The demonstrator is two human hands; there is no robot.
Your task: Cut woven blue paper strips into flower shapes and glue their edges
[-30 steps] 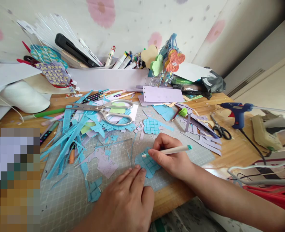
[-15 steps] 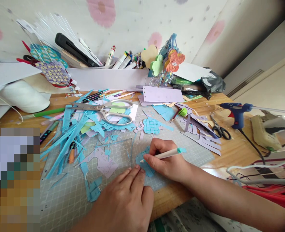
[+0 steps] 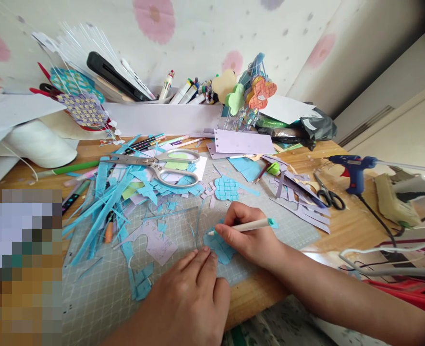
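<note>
My right hand (image 3: 248, 233) is closed around a white pen (image 3: 252, 225) with a teal end, its tip on a blue woven paper piece (image 3: 222, 252). That piece lies on the grey cutting mat (image 3: 266, 259), partly covered by my right hand. My left hand (image 3: 192, 288) lies flat, its fingers stretched out, the fingertips at the piece's lower left edge. Left of it is a scrap of blue woven paper (image 3: 143, 281), with a cut lilac scrap (image 3: 161, 244) above. Another blue woven shape (image 3: 226, 188) lies farther back.
Large silver scissors (image 3: 162, 167) rest on blue paper strips (image 3: 104, 211) at left. On the right are small black scissors (image 3: 329, 196), purple strips (image 3: 298, 192) and a blue glue gun (image 3: 354, 170) with its cable. A box of pens (image 3: 162, 119) stands behind. Pixelation hides the lower left corner.
The pen tip has moved slightly up on the blue woven paper, and my right hand has shifted a little up and right. My left hand stays in place.
</note>
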